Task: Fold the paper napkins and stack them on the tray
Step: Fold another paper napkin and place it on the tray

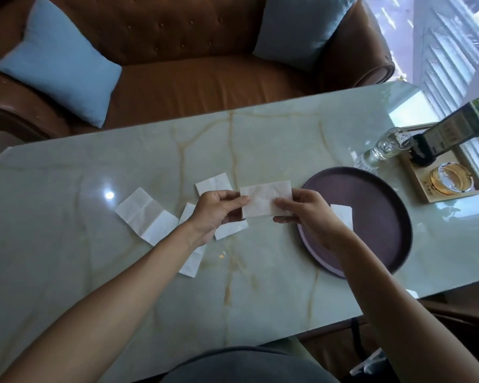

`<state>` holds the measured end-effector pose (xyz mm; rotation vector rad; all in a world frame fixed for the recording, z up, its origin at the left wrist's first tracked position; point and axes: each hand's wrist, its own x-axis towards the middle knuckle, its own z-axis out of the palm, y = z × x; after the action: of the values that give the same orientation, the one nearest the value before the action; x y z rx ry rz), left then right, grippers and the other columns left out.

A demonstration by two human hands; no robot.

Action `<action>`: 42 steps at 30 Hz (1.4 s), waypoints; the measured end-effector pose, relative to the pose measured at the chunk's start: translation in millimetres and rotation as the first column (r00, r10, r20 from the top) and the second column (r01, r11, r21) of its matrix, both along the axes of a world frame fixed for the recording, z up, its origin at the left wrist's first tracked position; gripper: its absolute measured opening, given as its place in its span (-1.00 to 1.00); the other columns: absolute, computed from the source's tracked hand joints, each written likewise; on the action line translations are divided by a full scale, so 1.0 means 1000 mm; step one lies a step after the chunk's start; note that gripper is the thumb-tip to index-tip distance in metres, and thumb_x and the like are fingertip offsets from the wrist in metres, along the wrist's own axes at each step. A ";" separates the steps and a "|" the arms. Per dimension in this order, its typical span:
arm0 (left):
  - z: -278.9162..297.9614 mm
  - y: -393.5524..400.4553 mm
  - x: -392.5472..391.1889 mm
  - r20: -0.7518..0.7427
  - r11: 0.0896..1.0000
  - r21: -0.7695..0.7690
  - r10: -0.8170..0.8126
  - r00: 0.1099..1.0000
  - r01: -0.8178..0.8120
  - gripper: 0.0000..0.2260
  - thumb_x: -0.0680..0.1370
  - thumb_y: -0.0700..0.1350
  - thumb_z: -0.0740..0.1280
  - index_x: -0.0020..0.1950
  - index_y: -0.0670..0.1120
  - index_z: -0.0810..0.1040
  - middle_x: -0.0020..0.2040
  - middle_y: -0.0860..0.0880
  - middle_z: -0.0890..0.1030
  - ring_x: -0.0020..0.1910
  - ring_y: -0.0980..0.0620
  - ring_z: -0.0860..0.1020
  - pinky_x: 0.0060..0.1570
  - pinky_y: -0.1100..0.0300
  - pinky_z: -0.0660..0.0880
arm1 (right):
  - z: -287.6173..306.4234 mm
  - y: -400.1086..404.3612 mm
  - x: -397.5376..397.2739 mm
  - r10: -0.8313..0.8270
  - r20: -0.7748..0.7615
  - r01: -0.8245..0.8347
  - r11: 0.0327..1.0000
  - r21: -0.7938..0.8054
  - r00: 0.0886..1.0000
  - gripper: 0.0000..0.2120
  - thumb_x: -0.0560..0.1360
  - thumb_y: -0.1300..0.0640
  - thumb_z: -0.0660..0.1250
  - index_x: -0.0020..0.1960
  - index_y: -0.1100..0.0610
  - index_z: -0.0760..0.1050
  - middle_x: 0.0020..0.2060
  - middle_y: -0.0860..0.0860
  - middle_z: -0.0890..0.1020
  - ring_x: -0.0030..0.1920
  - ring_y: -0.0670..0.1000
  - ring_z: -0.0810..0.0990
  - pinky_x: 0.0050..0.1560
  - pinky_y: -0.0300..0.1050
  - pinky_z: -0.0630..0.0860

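Two hands hold one folded napkin (266,199) up above the counter (260,286), near the middle of the view. The left hand (215,210) pinches the napkin's left edge, its grip clamped on the paper with the thumb on top. The right hand (306,210) has its grip clamped on the napkin's right side, with fingers laid across the front of the paper. The napkin is a small white rectangle, held roughly flat and facing the camera. At 3 o'clock from the hands lies a round dark tray (382,194), and on it rests one folded white napkin (343,215), partly hidden behind the right wrist. At 9 o'clock from the hands an unfolded creased napkin (145,215) lies flat on the counter. Another napkin (214,183) lies at 11 o'clock from the left hand, and two more lie under the left forearm: a long one (192,261) and a smaller one (231,230). Toward 2 o'clock from the tray stand a clear glass bottle (382,149) and a wooden box (443,175) holding a dark container. A brown sofa (194,64) with two blue cushions sits beyond the counter at 12 o'clock.
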<state>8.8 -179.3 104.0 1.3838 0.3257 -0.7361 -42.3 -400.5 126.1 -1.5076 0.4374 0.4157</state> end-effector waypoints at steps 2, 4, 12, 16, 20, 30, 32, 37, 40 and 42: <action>-0.008 -0.015 -0.001 0.006 0.999 0.035 -0.009 1.000 0.009 -0.85 0.52 -0.22 0.50 0.06 -0.25 0.67 -0.08 -0.15 0.71 -0.16 -0.02 0.69 -0.12 0.16 0.67 | -0.001 -0.011 -0.008 -0.053 -0.013 0.052 0.998 -0.032 0.999 -0.84 0.63 0.20 0.36 0.10 0.26 0.67 -0.20 0.09 0.72 -0.25 0.04 0.71 -0.07 -0.08 0.68; -0.014 -0.031 -0.002 0.022 0.997 0.069 -0.029 0.999 0.027 -0.90 0.53 -0.22 0.49 0.02 -0.22 0.68 -0.08 -0.15 0.71 -0.15 -0.03 0.68 -0.10 0.15 0.68 | -0.004 -0.023 -0.018 -0.134 -0.033 0.133 0.990 -0.038 0.990 -0.82 0.65 0.19 0.35 0.04 0.28 0.66 -0.23 0.10 0.70 -0.29 0.02 0.70 -0.13 -0.13 0.66; -0.027 -0.116 0.008 0.203 0.944 0.258 -0.263 0.943 0.207 -0.87 0.63 -0.22 0.37 0.13 -0.14 0.68 -0.14 -0.02 0.67 -0.19 0.07 0.59 -0.16 0.23 0.61 | -0.028 -0.083 -0.057 -0.393 -0.048 0.391 0.919 -0.050 0.918 -0.83 0.65 0.24 0.34 0.01 0.32 0.65 -0.21 0.12 0.61 -0.22 -0.02 0.64 -0.16 -0.17 0.66; -0.036 -0.162 0.017 0.255 0.894 0.289 -0.417 0.872 0.342 -0.87 0.62 -0.21 0.37 0.01 -0.02 0.69 -0.14 -0.01 0.70 -0.24 0.17 0.59 -0.16 0.24 0.57 | -0.043 -0.112 -0.071 -0.518 -0.053 0.515 0.855 -0.063 0.854 -0.87 0.62 0.29 0.34 -0.08 0.29 0.62 -0.26 0.14 0.59 -0.27 0.01 0.59 -0.21 -0.16 0.62; -0.053 -0.202 0.025 0.241 0.834 0.315 -0.532 0.811 0.453 -0.89 0.58 -0.23 0.42 0.05 -0.07 0.71 -0.11 0.04 0.72 -0.17 0.16 0.64 -0.02 0.19 0.60 | -0.063 -0.132 -0.082 -0.619 -0.137 0.616 0.785 -0.065 0.773 -0.88 0.56 0.34 0.36 -0.12 0.24 0.63 -0.32 0.11 0.58 -0.38 -0.02 0.51 -0.23 -0.12 0.50; -0.109 -0.276 0.036 0.152 0.666 0.471 -0.708 0.690 0.579 -0.77 0.47 -0.35 0.47 0.10 -0.15 0.69 -0.07 -0.14 0.71 -0.11 0.04 0.63 -0.11 0.35 0.56 | -0.123 -0.157 -0.089 -0.704 -0.325 0.720 0.688 -0.091 0.631 -0.91 0.52 0.32 0.37 -0.01 0.31 0.63 -0.32 0.09 0.64 -0.44 -0.06 0.48 -0.33 -0.16 0.42; -0.123 -0.286 0.038 0.168 0.643 0.518 -0.723 0.670 0.564 -0.81 0.46 -0.29 0.48 -0.01 -0.05 0.72 -0.08 -0.10 0.75 -0.14 0.07 0.65 -0.01 0.19 0.60 | -0.133 -0.160 -0.089 -0.699 -0.358 0.717 0.689 -0.107 0.618 -0.90 0.51 0.30 0.39 -0.01 0.32 0.62 -0.30 0.11 0.65 -0.44 -0.05 0.50 -0.36 -0.16 0.44; -0.140 -0.307 0.041 0.196 0.595 0.594 -0.760 0.620 0.542 -0.84 0.47 -0.24 0.48 0.02 -0.08 0.73 -0.11 0.01 0.71 -0.12 0.10 0.63 0.04 0.25 0.55 | -0.152 -0.167 -0.086 -0.695 -0.386 0.694 0.700 -0.168 0.607 -0.92 0.52 0.32 0.33 -0.13 0.26 0.58 -0.35 0.08 0.55 -0.47 -0.03 0.44 -0.39 -0.13 0.40; -0.146 -0.314 0.043 0.218 0.578 0.613 -0.779 0.588 0.539 -0.84 0.47 -0.25 0.47 0.02 -0.08 0.72 -0.13 -0.01 0.72 -0.16 0.11 0.61 -0.01 0.27 0.53 | -0.159 -0.171 -0.085 -0.680 -0.391 0.662 0.721 -0.202 0.621 -0.89 0.53 0.30 0.33 -0.16 0.24 0.59 -0.36 0.08 0.56 -0.45 -0.02 0.43 -0.38 -0.11 0.41; -0.150 -0.315 0.043 0.216 0.572 0.622 -0.782 0.585 0.535 -0.84 0.46 -0.25 0.47 0.00 -0.07 0.72 -0.15 0.01 0.72 -0.20 0.15 0.60 -0.06 0.31 0.50 | -0.162 -0.172 -0.084 -0.678 -0.396 0.654 0.725 -0.218 0.619 -0.89 0.52 0.28 0.33 -0.16 0.24 0.59 -0.36 0.09 0.57 -0.44 -0.01 0.44 -0.34 -0.09 0.43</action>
<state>52.2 -494.1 -46.3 2.1898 -0.5179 -0.9435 -126.4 -572.9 -36.1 -1.1671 1.3516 0.1446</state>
